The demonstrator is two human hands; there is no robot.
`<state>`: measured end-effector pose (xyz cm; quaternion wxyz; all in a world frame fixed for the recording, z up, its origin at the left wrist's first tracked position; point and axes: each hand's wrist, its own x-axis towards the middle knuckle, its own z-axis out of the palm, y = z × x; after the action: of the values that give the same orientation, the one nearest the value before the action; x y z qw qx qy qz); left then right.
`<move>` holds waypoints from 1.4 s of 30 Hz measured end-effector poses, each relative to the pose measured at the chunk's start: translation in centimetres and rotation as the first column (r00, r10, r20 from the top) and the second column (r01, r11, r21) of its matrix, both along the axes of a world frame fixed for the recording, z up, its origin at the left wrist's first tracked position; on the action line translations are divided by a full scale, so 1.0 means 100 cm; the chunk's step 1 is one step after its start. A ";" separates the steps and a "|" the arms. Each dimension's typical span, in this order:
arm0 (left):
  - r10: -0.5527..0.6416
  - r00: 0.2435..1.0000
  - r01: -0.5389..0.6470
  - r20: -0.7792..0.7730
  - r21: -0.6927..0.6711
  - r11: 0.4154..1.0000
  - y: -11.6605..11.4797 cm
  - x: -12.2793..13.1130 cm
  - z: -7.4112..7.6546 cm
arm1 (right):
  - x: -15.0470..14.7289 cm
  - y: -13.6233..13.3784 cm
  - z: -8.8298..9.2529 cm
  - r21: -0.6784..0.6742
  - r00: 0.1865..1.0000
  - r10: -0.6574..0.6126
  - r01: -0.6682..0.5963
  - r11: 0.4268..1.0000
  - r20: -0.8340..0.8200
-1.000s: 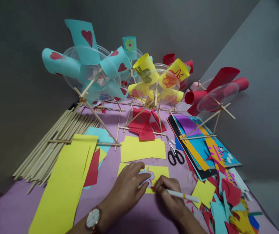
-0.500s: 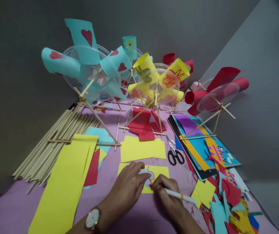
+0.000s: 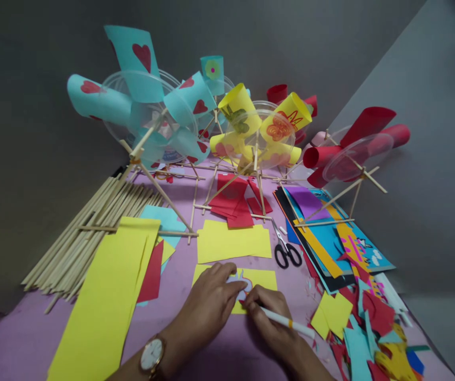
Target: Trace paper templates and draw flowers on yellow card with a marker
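My left hand (image 3: 211, 301), with a wristwatch on its wrist, lies with fingers pressed flat on a small white cut-out shape (image 3: 242, 286) that sits on a yellow paper rectangle (image 3: 261, 278). My right hand (image 3: 269, 317) pinches a white pen (image 3: 286, 321) with an orange band, its tip at the red outline along the cut-out's edge. The two hands nearly touch over the yellow paper, on a pink mat (image 3: 179, 275).
Black-handled scissors (image 3: 285, 246) lie just beyond the right hand. Further off are a larger yellow sheet (image 3: 233, 241), long yellow strips (image 3: 108, 296), a bundle of wooden sticks (image 3: 88, 233), stacked coloured sheets (image 3: 326, 238), paper scraps (image 3: 370, 328), and paper windmills (image 3: 143, 111) on stick frames.
The right hand with the pen has slid a little left along the cut-out's edge. The left hand stays in place.
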<state>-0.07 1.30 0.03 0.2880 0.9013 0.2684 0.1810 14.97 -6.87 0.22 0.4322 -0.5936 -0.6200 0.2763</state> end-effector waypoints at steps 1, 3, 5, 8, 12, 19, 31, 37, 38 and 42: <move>0.000 1.000 0.000 0.003 0.003 1.000 0.000 0.000 0.000 | 0.000 0.000 0.000 -0.005 1.000 -0.002 0.002 1.000 0.004; 0.001 1.000 -0.001 0.007 0.010 1.000 0.000 0.000 -0.001 | 0.000 0.000 -0.001 -0.012 1.000 -0.003 0.003 1.000 0.013; 0.003 1.000 -0.003 0.007 0.009 1.000 -0.001 -0.001 -0.001 | 0.000 0.000 -0.002 -0.012 1.000 -0.002 0.002 1.000 0.023; 0.004 1.000 -0.004 0.006 0.006 1.000 -0.001 -0.001 0.000 | 0.000 0.000 -0.002 -0.007 0.999 -0.001 0.002 1.000 0.043; 0.007 1.000 -0.007 0.009 0.009 1.000 -0.001 -0.001 0.002 | -0.001 0.001 0.000 -0.027 0.998 0.004 -0.002 1.000 0.059; -0.002 1.000 0.002 0.000 -0.010 1.000 0.001 0.000 0.001 | 0.000 0.001 0.001 -0.030 0.999 0.003 -0.002 1.000 0.046; -0.005 1.000 0.005 -0.013 0.001 1.000 0.000 0.000 0.000 | 0.004 -0.002 -0.001 -0.057 0.999 0.031 -0.029 0.998 0.033; 0.001 1.000 -0.001 -0.008 0.002 1.000 -0.001 -0.001 0.000 | 0.005 -0.003 -0.001 -0.053 0.999 0.027 -0.024 0.998 0.043; 0.000 1.000 0.000 -0.009 0.002 1.000 -0.001 -0.001 0.001 | 0.005 -0.002 -0.001 -0.052 0.999 0.025 -0.023 0.998 0.044; -0.009 1.000 0.009 -0.016 -0.003 1.000 -0.001 -0.001 0.002 | 0.005 -0.002 0.000 -0.047 0.998 0.021 -0.018 0.999 0.053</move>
<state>-0.17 1.24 0.19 0.2878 0.9035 0.2670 0.1720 15.51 -7.05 0.21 0.3988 -0.6046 -0.6306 0.2789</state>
